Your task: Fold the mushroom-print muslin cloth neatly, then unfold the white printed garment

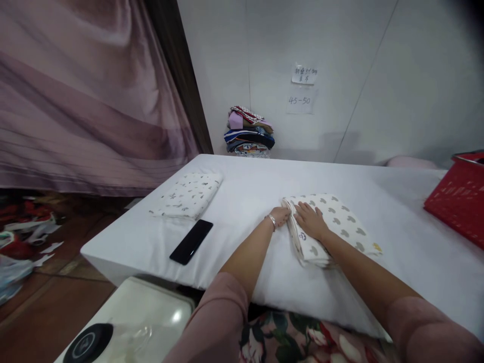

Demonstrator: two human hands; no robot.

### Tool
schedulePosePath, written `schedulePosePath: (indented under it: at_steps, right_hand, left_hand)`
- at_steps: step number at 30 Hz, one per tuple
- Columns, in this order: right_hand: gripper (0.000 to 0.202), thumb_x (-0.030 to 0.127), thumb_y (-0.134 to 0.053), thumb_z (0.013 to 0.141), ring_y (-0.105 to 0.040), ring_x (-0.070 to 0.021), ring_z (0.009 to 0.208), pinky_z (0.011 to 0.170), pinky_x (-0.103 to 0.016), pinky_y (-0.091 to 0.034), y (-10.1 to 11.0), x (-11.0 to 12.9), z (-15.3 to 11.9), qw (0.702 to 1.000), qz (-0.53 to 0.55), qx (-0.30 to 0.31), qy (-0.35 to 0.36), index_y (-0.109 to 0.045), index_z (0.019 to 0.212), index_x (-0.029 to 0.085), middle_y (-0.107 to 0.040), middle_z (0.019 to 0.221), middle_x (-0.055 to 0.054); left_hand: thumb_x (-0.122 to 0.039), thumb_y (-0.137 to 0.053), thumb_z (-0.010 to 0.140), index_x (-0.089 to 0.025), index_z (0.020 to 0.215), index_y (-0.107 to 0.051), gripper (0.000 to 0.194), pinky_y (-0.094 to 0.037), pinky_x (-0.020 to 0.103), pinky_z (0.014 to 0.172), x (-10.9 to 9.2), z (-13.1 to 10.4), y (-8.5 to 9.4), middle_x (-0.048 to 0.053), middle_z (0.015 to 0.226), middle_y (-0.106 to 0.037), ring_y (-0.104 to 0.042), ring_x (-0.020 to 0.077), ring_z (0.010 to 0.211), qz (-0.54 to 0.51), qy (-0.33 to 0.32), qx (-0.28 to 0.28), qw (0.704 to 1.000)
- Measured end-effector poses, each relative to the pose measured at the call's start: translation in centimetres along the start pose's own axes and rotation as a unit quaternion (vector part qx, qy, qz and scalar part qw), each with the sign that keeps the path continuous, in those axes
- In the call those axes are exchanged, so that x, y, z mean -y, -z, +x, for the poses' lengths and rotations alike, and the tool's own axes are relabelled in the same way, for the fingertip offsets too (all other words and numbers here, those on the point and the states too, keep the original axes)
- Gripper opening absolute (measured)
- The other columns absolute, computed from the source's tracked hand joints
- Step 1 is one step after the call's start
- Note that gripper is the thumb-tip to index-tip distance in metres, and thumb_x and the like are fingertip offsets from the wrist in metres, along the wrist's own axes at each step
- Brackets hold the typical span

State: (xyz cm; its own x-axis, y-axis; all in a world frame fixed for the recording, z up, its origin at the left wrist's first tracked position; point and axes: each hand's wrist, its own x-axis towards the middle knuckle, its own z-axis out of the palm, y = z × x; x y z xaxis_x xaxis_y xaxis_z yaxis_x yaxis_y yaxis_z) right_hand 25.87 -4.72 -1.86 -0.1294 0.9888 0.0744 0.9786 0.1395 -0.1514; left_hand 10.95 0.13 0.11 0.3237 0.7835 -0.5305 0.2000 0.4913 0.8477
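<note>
A white cloth with grey mushroom-like shapes [340,222] lies folded in layers on the white-covered table. My left hand [280,216], with a bracelet at the wrist, has its fingers closed on the cloth's left folded edge. Flat on top of the same cloth rests my right hand [310,222], fingers stretched out near that edge. To the left lies a second folded white cloth with small dark prints [192,194]. A black phone [191,242] sits between that cloth and the table's front edge.
A red basket [459,194] stands on the table's right end. Several folded fabrics [249,133] are stacked behind the table by the wall. A white lidded box [139,312] is at the front left. Pink curtain [86,96] hangs at the left.
</note>
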Motion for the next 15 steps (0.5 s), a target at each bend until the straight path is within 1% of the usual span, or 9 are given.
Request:
schedulePosePath:
  at_steps: [3,7,10,13,15]
  right_hand:
    - [0.051,0.043,-0.023,0.093,-0.021,-0.0239,0.138,0.108,-0.056,-0.016,0.4,-0.1,0.2,1.000,0.020,0.008,-0.001,-0.035,0.139,0.025,-0.027,0.150,-0.006]
    - [0.050,0.041,-0.032,0.090,-0.023,-0.0251,0.137,0.107,-0.056,-0.018,1.6,0.2,0.1,0.997,0.063,0.042,-0.024,-0.039,0.137,0.026,-0.029,0.149,-0.006]
    - [0.049,0.040,-0.034,0.089,-0.024,-0.0254,0.137,0.107,-0.053,-0.021,2.0,0.8,-1.2,0.995,0.082,0.045,-0.016,-0.041,0.135,0.025,-0.031,0.148,-0.007]
    - [0.050,0.040,-0.032,0.090,-0.024,-0.0257,0.137,0.108,-0.053,-0.019,1.7,1.5,-2.9,0.996,0.084,0.028,0.007,-0.042,0.135,0.022,-0.033,0.147,-0.008]
    - [0.049,0.040,-0.031,0.091,-0.023,-0.0255,0.137,0.109,-0.053,-0.018,1.5,1.7,-3.8,0.996,0.092,0.021,0.007,-0.042,0.135,0.021,-0.033,0.147,-0.008]
  left_hand:
    - [-0.025,-0.056,0.081,-0.018,0.067,-0.046,0.019,-0.013,0.018,0.036,0.4,-0.8,-0.3,-0.010,0.041,-0.030,-0.024,0.0038,0.031,-0.006,-0.011,0.011,1.000]
    - [-0.023,-0.054,0.082,-0.019,0.074,-0.048,0.011,-0.013,0.017,0.036,0.6,-1.4,-0.5,-0.011,0.043,-0.030,-0.023,0.0032,0.031,-0.021,-0.031,0.015,0.999]
    - [-0.021,-0.052,0.083,-0.018,0.074,-0.049,0.009,-0.014,0.017,0.036,0.7,-1.7,-0.6,-0.010,0.043,-0.030,-0.024,0.0033,0.031,-0.026,-0.039,0.009,0.999]
    - [-0.019,-0.052,0.082,-0.018,0.072,-0.050,0.009,-0.016,0.016,0.036,0.7,-1.8,-0.9,-0.010,0.042,-0.030,-0.024,0.0035,0.032,-0.029,-0.042,-0.003,0.999]
    - [-0.018,-0.054,0.081,-0.017,0.071,-0.051,0.010,-0.019,0.016,0.036,0.7,-1.8,-1.1,-0.010,0.042,-0.031,-0.025,0.0036,0.032,-0.030,-0.041,-0.011,0.999]
